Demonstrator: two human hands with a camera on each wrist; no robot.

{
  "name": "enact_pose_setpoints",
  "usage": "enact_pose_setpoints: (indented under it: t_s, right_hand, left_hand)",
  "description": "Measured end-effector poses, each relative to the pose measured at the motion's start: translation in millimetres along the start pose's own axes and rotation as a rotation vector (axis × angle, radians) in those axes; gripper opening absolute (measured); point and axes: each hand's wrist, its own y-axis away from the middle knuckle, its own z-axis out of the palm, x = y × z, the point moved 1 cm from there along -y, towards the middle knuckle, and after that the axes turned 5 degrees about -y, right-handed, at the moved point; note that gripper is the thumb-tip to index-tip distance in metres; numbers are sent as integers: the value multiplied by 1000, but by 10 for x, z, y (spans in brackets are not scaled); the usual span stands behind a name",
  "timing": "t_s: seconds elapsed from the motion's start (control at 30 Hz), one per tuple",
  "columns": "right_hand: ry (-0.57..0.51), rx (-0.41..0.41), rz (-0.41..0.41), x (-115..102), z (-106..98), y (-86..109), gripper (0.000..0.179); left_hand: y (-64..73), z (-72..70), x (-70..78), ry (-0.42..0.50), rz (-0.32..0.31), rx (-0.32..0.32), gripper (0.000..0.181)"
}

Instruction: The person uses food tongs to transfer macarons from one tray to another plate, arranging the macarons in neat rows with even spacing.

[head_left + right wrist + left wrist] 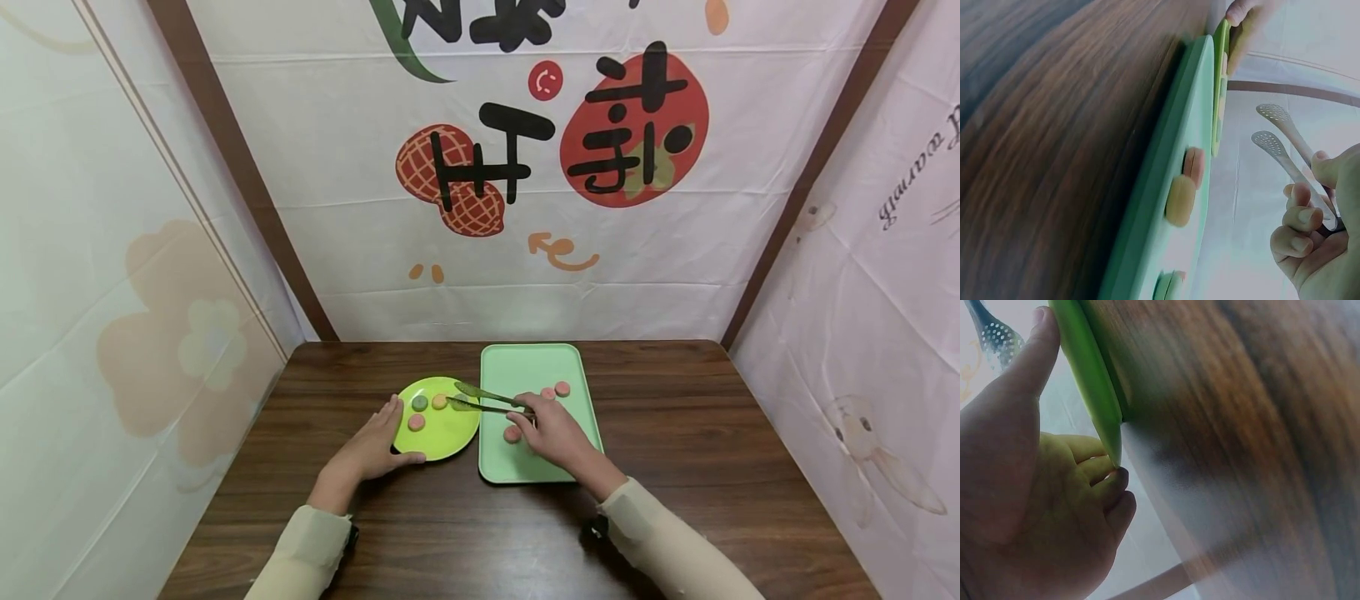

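Observation:
My right hand (pixel 553 429) grips a pair of tongs (pixel 487 401) above the green tray (pixel 495 467). The perforated tips of the tongs reach over the lime-green plate (pixel 442 446). They stand apart with nothing between them in the right wrist view. Just beneath the tips lies a green macaron (pixel 460 403). Left of it on the plate are a yellow macaron (pixel 439 402), another green macaron (pixel 420 403) and a pink macaron (pixel 416 422). My left hand (pixel 369 443) rests against the plate's left rim, thumb and fingers spread along the edge.
Pink macarons (pixel 562 388) lie on the tray. The right wrist view also shows a yellow macaron (pixel 1180 200) and a green macaron (pixel 1169 286) there. Plate and tray sit side by side on a dark wooden table (pixel 675 417), with printed cloth walls (pixel 360 250) around it.

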Motion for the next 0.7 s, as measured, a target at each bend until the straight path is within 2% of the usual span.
enact_pose_setpoints:
  t_s: [0.17,0.33,0.57,0.7]
  right_hand:
    - [21,30,-6,69,-91,63,27]
    - [49,47,9,131,-188,116,24]
    - [39,78,87,212,-334,195,35]
    - [28,93,111,258,-411,233,36]
  left_hand:
    - [14,-8,5,6,-2,6,123]
    - [22,-3,3,10,-4,13,123]
    - [-2,10,-17,14,3,16,124]
    - [-7,15,-32,13,3,16,124]
